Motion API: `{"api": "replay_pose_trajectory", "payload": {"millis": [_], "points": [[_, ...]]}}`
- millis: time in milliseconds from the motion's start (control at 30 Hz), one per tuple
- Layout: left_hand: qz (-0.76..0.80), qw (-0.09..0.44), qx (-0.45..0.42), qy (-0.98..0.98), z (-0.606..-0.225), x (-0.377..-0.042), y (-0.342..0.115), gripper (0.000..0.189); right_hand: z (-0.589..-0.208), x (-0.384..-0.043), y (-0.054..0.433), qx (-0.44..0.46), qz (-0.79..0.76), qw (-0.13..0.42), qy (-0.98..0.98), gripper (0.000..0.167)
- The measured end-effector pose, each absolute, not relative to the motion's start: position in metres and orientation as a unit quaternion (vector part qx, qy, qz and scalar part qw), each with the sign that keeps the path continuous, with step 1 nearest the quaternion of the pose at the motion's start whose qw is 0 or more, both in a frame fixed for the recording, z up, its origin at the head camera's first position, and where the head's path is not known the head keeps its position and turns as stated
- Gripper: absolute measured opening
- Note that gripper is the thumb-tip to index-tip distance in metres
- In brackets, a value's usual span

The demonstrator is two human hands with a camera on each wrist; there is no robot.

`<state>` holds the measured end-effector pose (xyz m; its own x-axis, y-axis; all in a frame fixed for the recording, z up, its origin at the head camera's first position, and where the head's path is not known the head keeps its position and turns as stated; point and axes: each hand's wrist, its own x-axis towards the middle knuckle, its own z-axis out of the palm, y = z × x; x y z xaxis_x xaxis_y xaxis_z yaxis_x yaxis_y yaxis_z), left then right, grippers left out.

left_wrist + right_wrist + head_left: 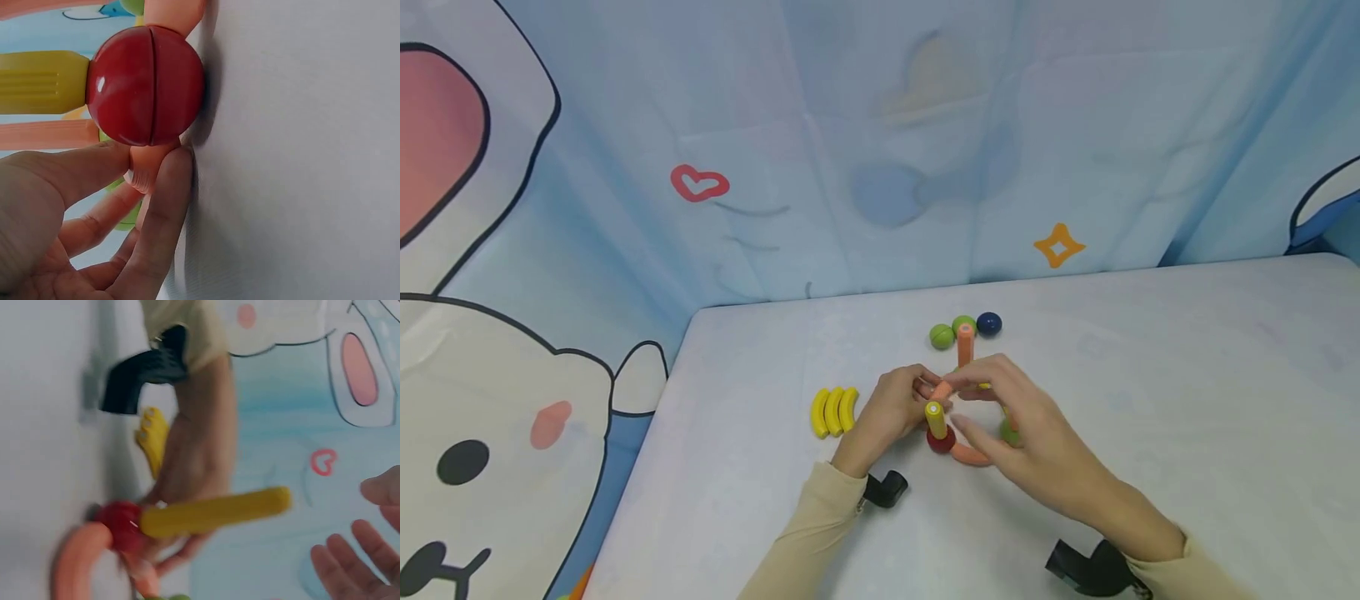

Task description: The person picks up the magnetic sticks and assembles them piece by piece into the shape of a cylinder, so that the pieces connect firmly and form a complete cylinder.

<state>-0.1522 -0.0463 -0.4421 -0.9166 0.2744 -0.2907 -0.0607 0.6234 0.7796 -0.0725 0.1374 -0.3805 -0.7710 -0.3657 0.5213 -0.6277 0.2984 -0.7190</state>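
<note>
My left hand (891, 408) pinches a short orange stick (147, 164) between thumb and finger, right beside a glossy red ball (147, 84). From that ball (940, 442) a yellow stick (936, 421) stands upright. A curved orange stick (970, 455) also joins the ball, low along the table. Over the right side of this build hovers my right hand (1048, 454), fingers apart; in the right wrist view its fingers (337, 556) hold nothing. Another orange stick (965, 343) rises behind the hands. A green ball (1009, 432) is partly hidden by the right hand.
Several curved yellow pieces (833, 412) lie in a row left of the left hand. Behind the build sit a green ball (942, 337), a second green ball (964, 322) and a dark blue ball (989, 324). A printed curtain (850, 167) hangs behind the white table (1187, 375).
</note>
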Motion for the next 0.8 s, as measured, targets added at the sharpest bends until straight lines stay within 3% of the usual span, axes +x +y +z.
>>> {"api": "replay_pose_trajectory", "payload": {"millis": [133,267,433,567,700,800], "points": [[0.429,0.188,0.064,0.881,-0.441,-0.148,-0.046,0.034,-0.364,-0.073,0.161,0.294,0.481,0.199,-0.802,0.056],[0.411,0.17,0.087,0.891,-0.439,-0.141,-0.051,0.033,-0.361,-0.076,0.188,0.263,0.484,0.206,-0.809,0.06],[0.415,0.148,0.123,0.889,-0.436,-0.133,-0.065,0.028,-0.378,-0.077,0.211,0.223,0.479,0.157,-0.834,0.06],[0.411,0.126,0.201,0.88,-0.431,-0.128,-0.083,0.028,-0.401,-0.078,0.22,0.213,0.477,0.094,-0.848,0.059],[0.446,0.169,0.281,0.833,-0.427,-0.122,-0.097,0.044,-0.422,-0.081,0.227,0.214,0.461,0.047,-0.86,0.057],[0.47,0.189,0.316,0.802,-0.427,-0.12,-0.098,0.047,-0.433,-0.086,0.228,0.231,0.444,0.041,-0.865,0.056]]}}
